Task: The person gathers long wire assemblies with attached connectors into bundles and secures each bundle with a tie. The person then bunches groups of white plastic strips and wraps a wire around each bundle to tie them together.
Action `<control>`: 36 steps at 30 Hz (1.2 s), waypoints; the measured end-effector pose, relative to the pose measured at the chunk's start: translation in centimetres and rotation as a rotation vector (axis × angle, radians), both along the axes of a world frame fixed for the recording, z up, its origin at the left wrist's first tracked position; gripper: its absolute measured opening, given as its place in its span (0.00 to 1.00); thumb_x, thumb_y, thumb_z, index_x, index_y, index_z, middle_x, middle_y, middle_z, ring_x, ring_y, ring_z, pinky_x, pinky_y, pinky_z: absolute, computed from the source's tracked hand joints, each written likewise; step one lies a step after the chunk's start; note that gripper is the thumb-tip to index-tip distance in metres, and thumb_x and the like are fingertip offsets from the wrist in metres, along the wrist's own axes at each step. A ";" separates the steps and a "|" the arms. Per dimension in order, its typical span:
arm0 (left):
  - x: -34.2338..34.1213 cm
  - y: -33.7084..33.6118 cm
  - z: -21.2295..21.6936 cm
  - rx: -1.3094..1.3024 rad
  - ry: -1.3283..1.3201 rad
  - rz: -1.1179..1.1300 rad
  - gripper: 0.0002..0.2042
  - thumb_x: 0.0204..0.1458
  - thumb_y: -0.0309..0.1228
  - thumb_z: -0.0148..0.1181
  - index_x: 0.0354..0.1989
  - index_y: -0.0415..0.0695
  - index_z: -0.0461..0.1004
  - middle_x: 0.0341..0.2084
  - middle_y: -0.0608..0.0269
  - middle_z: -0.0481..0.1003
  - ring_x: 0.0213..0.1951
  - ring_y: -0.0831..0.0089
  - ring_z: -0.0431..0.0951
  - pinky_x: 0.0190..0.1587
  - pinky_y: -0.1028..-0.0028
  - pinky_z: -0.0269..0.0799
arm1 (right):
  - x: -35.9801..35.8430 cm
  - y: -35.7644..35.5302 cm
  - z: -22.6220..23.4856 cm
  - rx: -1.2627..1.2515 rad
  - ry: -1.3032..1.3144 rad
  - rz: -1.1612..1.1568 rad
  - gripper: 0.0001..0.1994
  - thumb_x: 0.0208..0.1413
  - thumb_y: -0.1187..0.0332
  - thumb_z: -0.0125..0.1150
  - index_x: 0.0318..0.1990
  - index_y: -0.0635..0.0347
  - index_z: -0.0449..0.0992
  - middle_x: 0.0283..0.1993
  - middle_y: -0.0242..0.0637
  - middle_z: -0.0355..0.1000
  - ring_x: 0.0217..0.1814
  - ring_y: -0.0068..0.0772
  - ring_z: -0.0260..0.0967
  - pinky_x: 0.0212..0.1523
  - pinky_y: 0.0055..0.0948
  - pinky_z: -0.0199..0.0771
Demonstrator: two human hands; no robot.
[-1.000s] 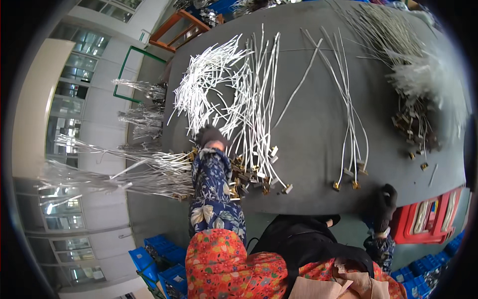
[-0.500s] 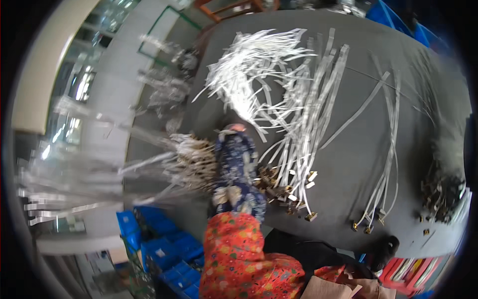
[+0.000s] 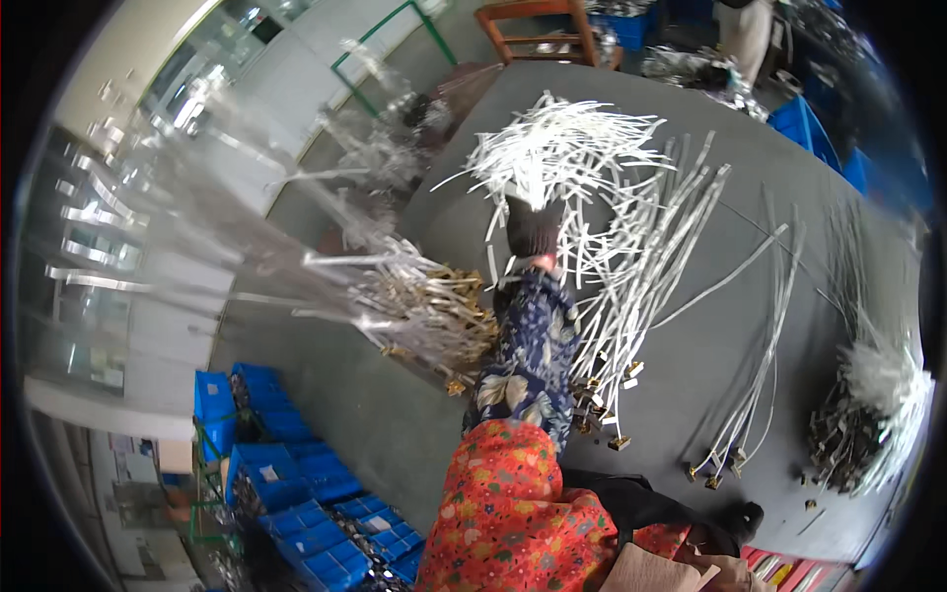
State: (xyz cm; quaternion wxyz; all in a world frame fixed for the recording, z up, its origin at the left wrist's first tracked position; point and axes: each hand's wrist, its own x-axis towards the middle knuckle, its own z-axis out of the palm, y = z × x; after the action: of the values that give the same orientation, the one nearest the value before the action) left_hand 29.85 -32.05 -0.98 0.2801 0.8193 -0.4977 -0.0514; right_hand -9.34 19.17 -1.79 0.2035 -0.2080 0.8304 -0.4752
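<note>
My left arm, in a red flowered sleeve with a navy flowered cuff, reaches up over the table. My left hand, in a dark glove, is closed around the gathered end of white flat strips, which fan out beyond it. Left of the forearm lies a bundle of white strips with gold-coloured connectors; its tails blur out leftward past the table edge, and what supports it is hidden. Just right of the arm, long white strips lie with connectors at their near ends. My right hand does not show.
A few separate strips and a dark-and-white heap of strips lie at the right of the grey table. Blue bins stand on the floor at lower left. A wooden chair stands beyond the table, with another person farther right.
The view has shifted, so the table sits lower in the picture. My left hand's dark glove now shows at the gathered strips. The blurred tails at left have swung upward.
</note>
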 end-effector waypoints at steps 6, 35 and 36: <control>0.2 -1.0 -0.9 -0.153 0.290 0.095 0.41 0.33 0.45 0.72 0.53 0.29 0.65 0.41 0.46 0.76 0.41 0.60 0.78 0.44 0.67 0.72 | 4.0 -1.8 5.2 -0.073 0.047 0.106 0.10 0.52 0.76 0.58 0.42 0.59 0.71 0.32 0.31 0.70 0.33 0.22 0.67 0.33 0.24 0.69; -9.9 2.4 11.8 -0.204 1.799 -0.620 0.11 0.57 0.38 0.55 0.37 0.42 0.68 0.20 0.69 0.64 0.25 0.76 0.65 0.44 0.64 0.72 | 12.4 -31.6 10.0 -0.419 -1.012 0.359 0.18 0.58 0.55 0.57 0.44 0.62 0.72 0.33 0.32 0.69 0.32 0.23 0.66 0.35 0.25 0.69; -9.7 2.5 11.6 -0.193 1.846 -0.636 0.11 0.57 0.37 0.55 0.40 0.42 0.68 0.19 0.71 0.63 0.23 0.78 0.64 0.42 0.65 0.71 | 12.8 -33.4 9.4 -0.431 -0.991 0.427 0.20 0.59 0.53 0.54 0.45 0.63 0.71 0.38 0.35 0.69 0.37 0.26 0.67 0.39 0.27 0.70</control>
State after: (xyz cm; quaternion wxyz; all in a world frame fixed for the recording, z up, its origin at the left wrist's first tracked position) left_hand 20.12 -29.51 10.63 0.5982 0.2584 -0.2829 -0.7038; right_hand 3.47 -14.24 7.60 0.6122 -0.1605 0.4602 -0.6227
